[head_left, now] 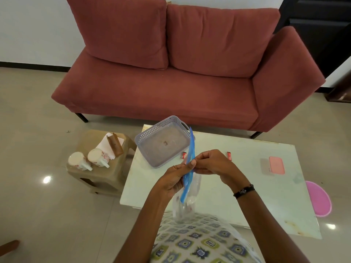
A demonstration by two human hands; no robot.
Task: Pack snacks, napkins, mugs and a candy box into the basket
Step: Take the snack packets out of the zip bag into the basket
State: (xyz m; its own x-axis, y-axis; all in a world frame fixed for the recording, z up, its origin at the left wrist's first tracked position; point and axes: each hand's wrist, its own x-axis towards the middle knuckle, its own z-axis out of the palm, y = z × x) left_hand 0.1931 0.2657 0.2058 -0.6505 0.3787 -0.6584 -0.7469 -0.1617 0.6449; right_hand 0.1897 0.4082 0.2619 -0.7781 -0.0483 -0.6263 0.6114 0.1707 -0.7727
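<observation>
A clear zip bag [187,196] with a blue top strip hangs above the white table [247,186]. My left hand [173,180] and my right hand [210,162] both pinch its blue strip from either side. A grey perforated basket [141,141] lies on the table's far left corner with nothing in it. Two small red candies [183,154] [229,155] rest on the table beside my hands. A pink candy box [277,165] sits at the table's right. Two white mugs [78,160] [98,157], white napkins [105,144] and a brown snack packet [115,147] are on a stool [114,177] to the left.
A red sofa [171,73] stands behind the table. A pink mat [319,198] lies on the tiled floor at the right. The brown stool touches the table's left side. A patterned cloth [199,242] covers my lap at the near edge.
</observation>
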